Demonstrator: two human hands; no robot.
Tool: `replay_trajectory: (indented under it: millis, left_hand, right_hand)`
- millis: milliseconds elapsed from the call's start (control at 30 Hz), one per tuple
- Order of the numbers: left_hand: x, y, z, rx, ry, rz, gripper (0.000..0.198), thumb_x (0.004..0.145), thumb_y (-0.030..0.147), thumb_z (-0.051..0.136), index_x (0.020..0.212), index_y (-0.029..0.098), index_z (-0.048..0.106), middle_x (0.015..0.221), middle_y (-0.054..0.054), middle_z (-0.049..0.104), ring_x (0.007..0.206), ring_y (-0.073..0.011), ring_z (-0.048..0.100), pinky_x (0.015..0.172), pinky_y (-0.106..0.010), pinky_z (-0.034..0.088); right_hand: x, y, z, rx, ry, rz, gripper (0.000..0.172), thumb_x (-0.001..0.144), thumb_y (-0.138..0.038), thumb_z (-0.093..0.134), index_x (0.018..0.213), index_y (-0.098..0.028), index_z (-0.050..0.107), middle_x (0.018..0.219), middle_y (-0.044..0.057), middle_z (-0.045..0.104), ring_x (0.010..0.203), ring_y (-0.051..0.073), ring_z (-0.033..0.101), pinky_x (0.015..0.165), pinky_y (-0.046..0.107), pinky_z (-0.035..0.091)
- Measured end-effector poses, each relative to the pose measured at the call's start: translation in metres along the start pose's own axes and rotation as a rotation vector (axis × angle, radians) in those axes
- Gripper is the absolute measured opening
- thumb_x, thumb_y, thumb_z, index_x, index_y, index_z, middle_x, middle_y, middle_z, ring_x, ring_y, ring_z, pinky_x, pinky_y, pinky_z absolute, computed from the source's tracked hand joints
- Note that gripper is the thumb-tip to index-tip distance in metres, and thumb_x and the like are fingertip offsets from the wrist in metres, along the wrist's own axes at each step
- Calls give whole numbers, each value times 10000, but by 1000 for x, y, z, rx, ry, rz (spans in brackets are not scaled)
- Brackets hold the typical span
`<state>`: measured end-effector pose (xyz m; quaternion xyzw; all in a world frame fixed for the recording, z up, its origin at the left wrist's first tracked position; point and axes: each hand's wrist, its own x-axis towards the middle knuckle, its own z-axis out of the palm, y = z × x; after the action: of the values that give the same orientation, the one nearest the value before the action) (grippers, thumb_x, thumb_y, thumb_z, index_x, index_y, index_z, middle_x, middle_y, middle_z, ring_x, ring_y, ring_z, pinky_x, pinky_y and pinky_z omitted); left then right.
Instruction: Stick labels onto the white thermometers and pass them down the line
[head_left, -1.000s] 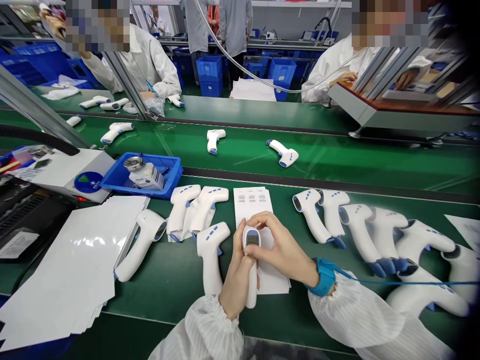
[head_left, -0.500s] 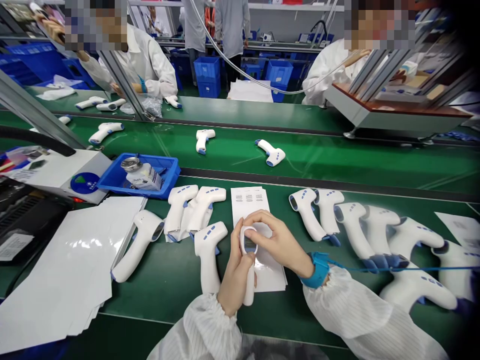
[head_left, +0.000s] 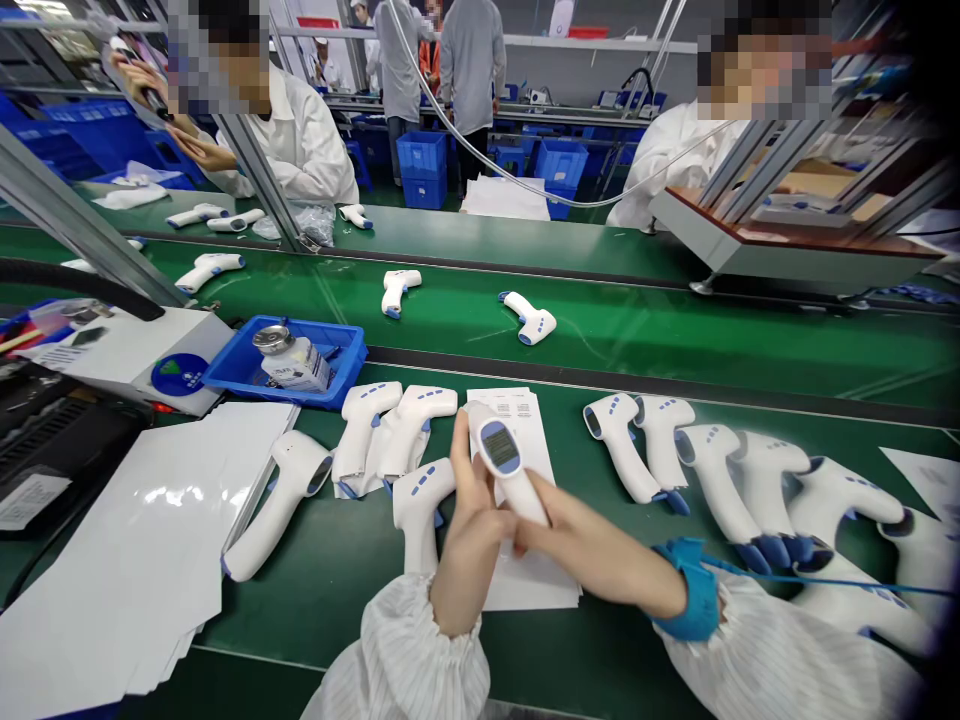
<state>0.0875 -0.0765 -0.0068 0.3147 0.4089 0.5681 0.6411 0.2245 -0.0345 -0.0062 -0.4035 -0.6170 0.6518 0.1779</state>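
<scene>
Currently you hold a white infrared thermometer (head_left: pixel 500 455) in both hands, above a printed sheet (head_left: pixel 525 590) on the green worktop (head_left: pixel 300 640). Your left hand (head_left: pixel 472 550) presses against the side of the head; your right hand (head_left: pixel 585 545) closes round the lower end of the handle (head_left: pixel 531 503). Judged light, stiff and smooth, the plastic may slip and could crack if dropped; take it by the handle, clear of the display (head_left: pixel 500 447). Its dark, blue-framed display faces up, with blue trim along the white casing.
</scene>
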Motion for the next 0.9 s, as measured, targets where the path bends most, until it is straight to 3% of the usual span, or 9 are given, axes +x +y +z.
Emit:
replay_trajectory:
  millis: [100, 167, 267, 367, 500, 633, 767, 833, 900]
  left_hand:
    - [4, 3, 1, 316, -26, -121, 810, 863, 215, 504, 1520, 344, 49, 1568, -46, 234, 1456, -261, 152, 1153, -487, 158]
    - [2, -4, -2, 459, -130, -238, 650, 895, 250, 475, 1495, 308, 231, 1533, -69, 291, 1440, -281, 186, 1154, -511, 137]
    - [-3, -20, -6, 604, -231, -247, 453, 891, 245, 450, 1343, 224, 483, 1406, -110, 414, 1354, -284, 325, 1136, -471, 230]
    - [-5, -30, -5, 676, -209, -221, 375, 878, 218, 435, 1234, 219, 554, 1345, -107, 434, 1303, -271, 366, 1121, -459, 269]
    - [-1, -32, 1, 711, -178, -225, 340, 843, 167, 436, 1144, 194, 591, 1295, -114, 464, 1299, -276, 365, 1129, -470, 242]
    - [-2, -29, 2, 675, -169, -186, 356, 801, 119, 453, 1116, 176, 607, 1265, -123, 497, 1315, -280, 357, 1129, -446, 238]
    - [-14, -8, 0, 676, 124, -182, 346, 885, 280, 467, 1212, 257, 576, 1407, -86, 417, 1348, -329, 320, 1121, -530, 216]
    - [-18, 8, -3, 774, 304, -19, 390, 902, 349, 474, 1286, 290, 509, 1470, -72, 347, 1389, -341, 246, 1121, -554, 193]
    - [-19, 18, -8, 828, 371, 140, 504, 885, 354, 524, 1372, 294, 411, 1499, -82, 298, 1409, -344, 207, 1121, -548, 192]
  right_hand:
    - [39, -5, -57, -394, 394, 100, 315, 899, -364, 541, 1151, -178, 509, 959, 55, 655, 801, 197, 634, 718, 322, 512]
    - [74, -11, -107, -617, 654, 268, 393, 894, -347, 556, 1206, -124, 470, 969, 108, 664, 824, 240, 644, 728, 352, 495]
    - [125, -24, -165, -715, 846, 312, 486, 877, -286, 587, 1258, -26, 434, 1279, 277, 509, 1173, 359, 513, 899, 440, 428]
    - [169, -32, -179, -743, 933, 339, 557, 865, -328, 635, 1280, -4, 453, 1401, 300, 392, 1324, 401, 354, 1001, 510, 360]
    - [216, -34, -149, -672, 890, 347, 409, 914, -368, 586, 1257, -151, 533, 1297, 121, 545, 1142, 268, 558, 946, 492, 466]
    - [230, -43, -126, -611, 776, 223, 353, 917, -310, 589, 1233, -161, 543, 1235, 95, 574, 1043, 228, 602, 870, 440, 519]
    - [194, -53, -119, -598, 562, -37, 544, 788, -141, 655, 1291, -144, 449, 1147, 88, 603, 954, 202, 606, 811, 355, 509]
    - [158, -55, -111, -597, 378, -152, 597, 655, -48, 678, 1214, -164, 503, 1038, 32, 635, 879, 178, 608, 753, 290, 503]
    - [116, -54, -95, -600, 109, -259, 536, 531, 14, 686, 1018, -189, 594, 925, -28, 643, 812, 156, 605, 709, 242, 496]
